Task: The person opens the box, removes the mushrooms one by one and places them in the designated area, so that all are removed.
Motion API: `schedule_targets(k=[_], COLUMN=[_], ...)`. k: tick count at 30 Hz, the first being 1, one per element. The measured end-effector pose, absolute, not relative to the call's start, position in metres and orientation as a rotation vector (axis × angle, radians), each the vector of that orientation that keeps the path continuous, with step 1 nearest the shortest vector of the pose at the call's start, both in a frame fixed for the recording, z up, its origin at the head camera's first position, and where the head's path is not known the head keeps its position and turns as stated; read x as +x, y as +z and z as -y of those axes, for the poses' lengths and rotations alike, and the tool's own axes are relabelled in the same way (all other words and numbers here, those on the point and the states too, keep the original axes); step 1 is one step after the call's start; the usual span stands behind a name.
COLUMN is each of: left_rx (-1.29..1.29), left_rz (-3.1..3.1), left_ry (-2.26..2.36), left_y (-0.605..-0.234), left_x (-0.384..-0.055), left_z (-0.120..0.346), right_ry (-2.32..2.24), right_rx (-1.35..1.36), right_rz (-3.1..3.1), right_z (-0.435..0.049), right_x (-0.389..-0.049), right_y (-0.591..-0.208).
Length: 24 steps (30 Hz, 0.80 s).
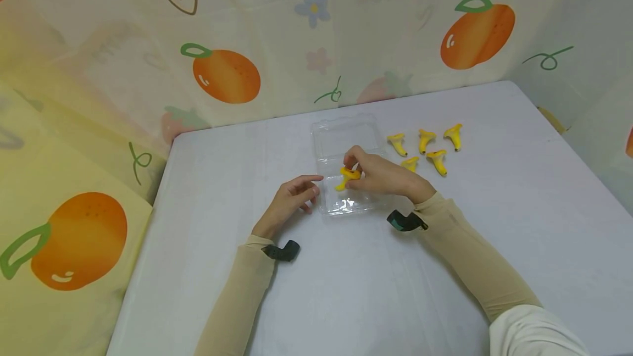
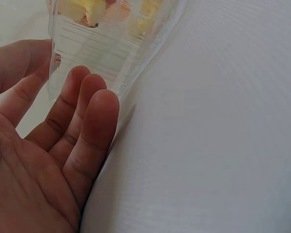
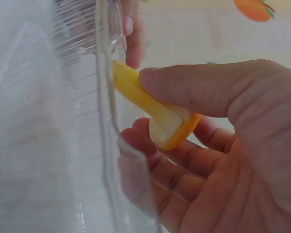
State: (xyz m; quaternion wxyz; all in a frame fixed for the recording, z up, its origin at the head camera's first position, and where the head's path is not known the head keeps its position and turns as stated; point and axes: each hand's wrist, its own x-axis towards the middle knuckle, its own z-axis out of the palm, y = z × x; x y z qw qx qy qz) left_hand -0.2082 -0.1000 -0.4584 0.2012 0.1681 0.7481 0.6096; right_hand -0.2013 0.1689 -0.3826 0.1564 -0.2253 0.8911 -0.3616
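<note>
My right hand (image 1: 378, 172) pinches a yellow, trumpet-shaped toy mushroom (image 1: 348, 178) between thumb and fingers, over the near half of a clear plastic clamshell box (image 1: 328, 202). In the right wrist view, its narrow stem (image 3: 131, 87) points toward the box wall and its orange-edged cap (image 3: 177, 136) lies among the fingers. My left hand (image 1: 295, 196) is at the box's left side, its index fingertip at the rim and its fingers loosely extended. The left wrist view shows these fingers (image 2: 99, 116) beside the clear wall (image 2: 87, 53), with blurred yellow shapes beyond it.
Several similar yellow mushrooms, one of them (image 1: 453, 136) farthest right, lie on the white table (image 1: 371, 290) right of the box. The box's raised or folded-back lid (image 1: 341, 133) lies at the far side. A fruit-print curtain (image 1: 277, 32) hangs behind the table.
</note>
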Motion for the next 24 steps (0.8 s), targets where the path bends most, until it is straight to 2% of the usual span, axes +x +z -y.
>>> schedule_targets(k=[9, 24], left_rx=[0.477, 0.479], left_rz=[-2.089, -2.083], left_ry=[1.704, 1.709], left_y=[-0.4586, -0.4590], left_x=[-0.2078, -0.2085], left_z=[0.1003, 0.1004], right_ry=[-1.068, -1.110], right_rx=[-0.774, -0.755], right_rz=[-2.568, -2.580], right_z=[-0.1701, -0.1702], right_x=[-0.2008, -0.2016], right_y=[-0.3833, -0.3805])
